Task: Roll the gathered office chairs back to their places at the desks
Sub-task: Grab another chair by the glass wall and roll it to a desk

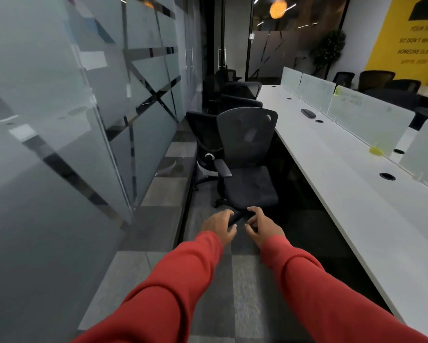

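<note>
Both hands are held out ahead at the ends of red sleeves (183, 280), low over the carpeted floor (245, 288) of an aisle between a frosted glass wall (84, 107) and a long white counter (356, 194). The left hand (218, 226) and the right hand (263, 227) are seen close together, the fingers of each curled inward. A short dark bar (237, 217) is seen between them; whether it is gripped or merely lies behind the fingers cannot be told. Just beyond the hands a black mesh-backed office chair (248, 169) is found, its seat turned toward the camera, standing in the aisle just beside the counter's edge. A second chair (203, 134) is placed behind it on its left, close to the glass wall, and more chairs (242, 91) are lined up farther along the aisle, beside the counter. Frosted dividers (366, 117) are set along the counter's far side, and a small dark case (308, 113) is laid on it near them. Round cable holes (387, 176) are cut in its top. A yellow wall panel (406, 38) with blurred lettering is seen at the far right.
</note>
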Action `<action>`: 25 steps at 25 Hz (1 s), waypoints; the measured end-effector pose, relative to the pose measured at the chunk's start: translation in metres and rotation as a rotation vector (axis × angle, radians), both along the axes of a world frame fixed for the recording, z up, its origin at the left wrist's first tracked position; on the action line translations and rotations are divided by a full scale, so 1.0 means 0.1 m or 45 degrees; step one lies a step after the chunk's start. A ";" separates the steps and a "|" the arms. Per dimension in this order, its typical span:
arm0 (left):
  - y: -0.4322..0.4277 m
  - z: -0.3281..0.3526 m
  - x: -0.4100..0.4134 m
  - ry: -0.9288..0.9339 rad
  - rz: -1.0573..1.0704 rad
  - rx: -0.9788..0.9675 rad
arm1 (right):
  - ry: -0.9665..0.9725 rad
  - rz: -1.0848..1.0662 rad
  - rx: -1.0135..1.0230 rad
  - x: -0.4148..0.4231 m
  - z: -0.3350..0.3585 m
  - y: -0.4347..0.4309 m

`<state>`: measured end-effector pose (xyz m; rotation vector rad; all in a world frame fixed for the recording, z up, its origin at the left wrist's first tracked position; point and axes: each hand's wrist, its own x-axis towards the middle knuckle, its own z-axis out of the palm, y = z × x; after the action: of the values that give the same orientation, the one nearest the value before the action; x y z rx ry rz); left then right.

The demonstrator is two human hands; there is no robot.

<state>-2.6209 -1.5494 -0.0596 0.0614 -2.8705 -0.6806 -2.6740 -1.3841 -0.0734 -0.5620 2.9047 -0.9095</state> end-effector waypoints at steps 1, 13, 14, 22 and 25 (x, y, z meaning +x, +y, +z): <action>-0.03 -0.03 -0.22 0.007 -0.002 -0.006 | -0.011 0.001 0.011 -0.21 -0.04 -0.03; -0.48 0.02 -2.62 -0.015 0.128 -0.035 | 0.004 0.144 0.089 -2.71 0.07 -0.45; -0.51 -0.03 -2.80 -0.036 0.155 -0.004 | -0.013 0.156 0.102 -2.92 0.04 -0.49; -1.01 -0.17 -3.66 -0.029 0.194 0.067 | -0.068 0.208 0.205 -3.82 -0.08 -0.89; -1.29 -0.19 -4.05 -0.002 0.179 0.066 | -0.079 0.212 0.235 -4.19 -0.10 -1.14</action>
<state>-3.0257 -1.6788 -0.0791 0.2680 -2.8168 -0.7266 -3.0934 -1.4978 -0.0833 -0.7322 2.7954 -0.6193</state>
